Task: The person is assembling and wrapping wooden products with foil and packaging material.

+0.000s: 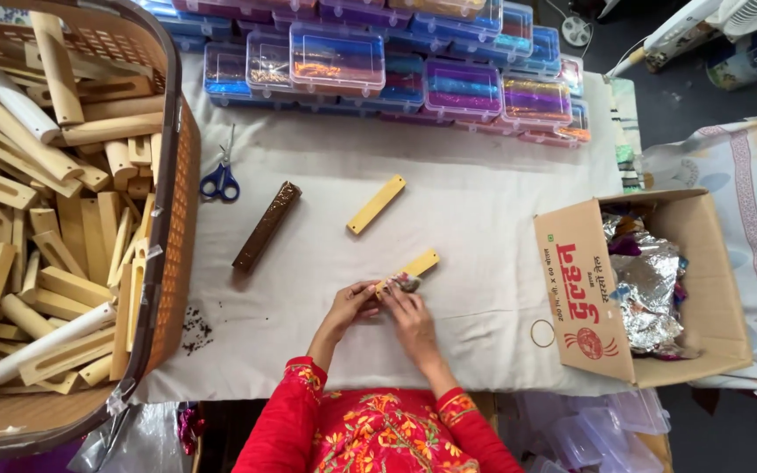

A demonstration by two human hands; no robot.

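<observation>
We hold a flat yellow wooden bar near the front middle of the white cloth-covered counter, its far end tilted up to the right. Our left hand has its grip closed on the near end of the bar, and our right hand has its fingers together, pinching a small glittery dark patch at that same end. Both red embroidered sleeves show at the bottom edge.

A second plain yellow wooden bar lies farther back on the counter, apart from our hands, and a dark brown glitter-coated bar lies to its left. Blue-handled scissors rest just beside the large orange woven plastic basket, which is heaped with bare wooden bars. Stacked clear plastic boxes of coloured glitter line the far edge. To the right stands an open cardboard box holding crumpled silver foil, with a thin rubber ring near its side.
</observation>
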